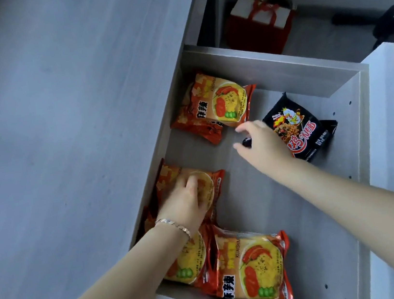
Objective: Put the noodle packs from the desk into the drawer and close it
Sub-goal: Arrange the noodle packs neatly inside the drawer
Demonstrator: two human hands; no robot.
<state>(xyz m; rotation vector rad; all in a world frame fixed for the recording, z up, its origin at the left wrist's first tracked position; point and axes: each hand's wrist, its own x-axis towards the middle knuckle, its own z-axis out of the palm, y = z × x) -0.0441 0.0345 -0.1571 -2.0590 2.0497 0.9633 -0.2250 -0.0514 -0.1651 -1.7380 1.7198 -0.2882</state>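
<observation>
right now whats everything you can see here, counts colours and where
orange noodle packs: at least four, orange-red and yellow, in the drawer along its desk side; some overlap, so more may be hidden
black noodle pack: one, black with red print, in the drawer's far right part
drawer: one, pale grey wood, pulled open
desk: one, grey top, left of the drawer
red bag: one, red with white, on the floor beyond the drawer
bracelet: one, pale metal, on the left wrist
left hand: resting on an orange pack
right hand: open, above the drawer floor beside the black pack

Home — desk (pixel 60 118); snack drawer (pixel 268 68)
</observation>
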